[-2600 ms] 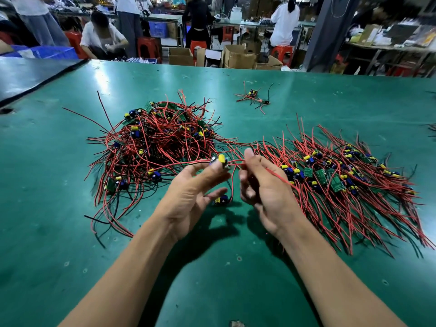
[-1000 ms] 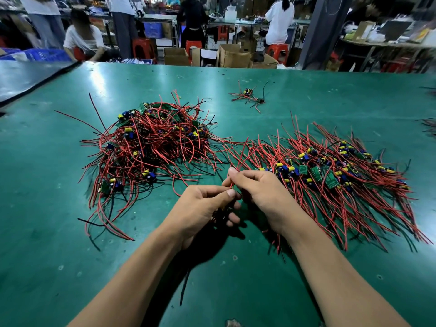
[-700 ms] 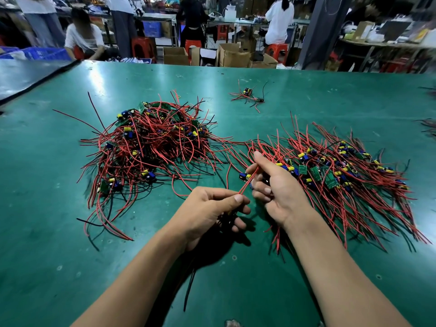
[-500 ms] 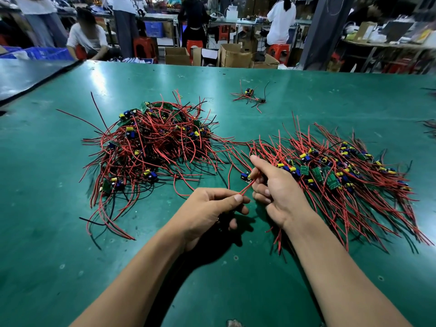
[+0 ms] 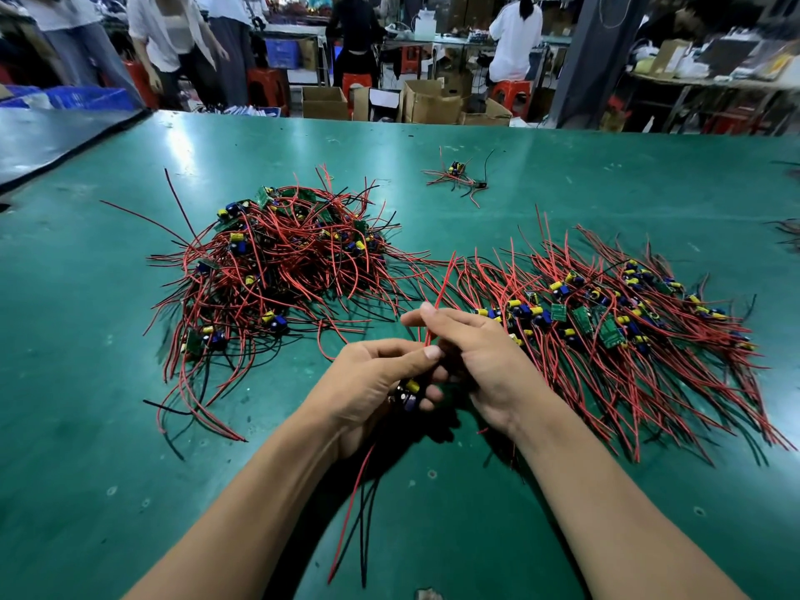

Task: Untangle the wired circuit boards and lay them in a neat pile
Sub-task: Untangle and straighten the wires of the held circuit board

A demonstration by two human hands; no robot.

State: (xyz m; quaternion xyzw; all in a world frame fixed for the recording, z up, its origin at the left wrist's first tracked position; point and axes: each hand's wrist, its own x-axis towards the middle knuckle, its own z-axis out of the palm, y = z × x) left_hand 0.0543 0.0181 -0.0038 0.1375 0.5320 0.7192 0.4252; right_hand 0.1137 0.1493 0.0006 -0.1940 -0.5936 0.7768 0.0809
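Left fingers (image 5: 426,352): the thumb and forefinger pinch the foot of a red wire (image 5: 438,292), and the lower fingers curl round a small circuit board (image 5: 410,389).
Right fingers (image 5: 433,316): the thumb and forefinger nip the same red wire higher up. The other fingers fold inward with their tips hidden.
Left hand (image 5: 368,383): it is just beside the right hand (image 5: 485,361), above the near middle of the table.
Held board: only a yellow capacitor and a blue part show between the left fingers. Red and black tails (image 5: 355,500) hang beneath the left wrist toward the viewer.
Change: half a second ago a board showed beside the right forefinger, with a red wire slanting down to the left thumb. Now the hands sit closer, the wire stands nearly upright between them, and the tails show below the wrist.
Tangled heap (image 5: 281,270): it lies to the left, its wires looping every way.
Neat pile (image 5: 606,326): it lies to the right, with the boards in a band and the wires combed one way. Its near edge is just behind the right hand.
Stray board (image 5: 456,175): it lies alone, farther back.
Table (image 5: 86,469): it has a green mat.
Writing: the print on the boards is too small to read.
Cut off: more wires (image 5: 790,229) run off the right edge.
Background: people and cardboard boxes (image 5: 324,101) are blurred.
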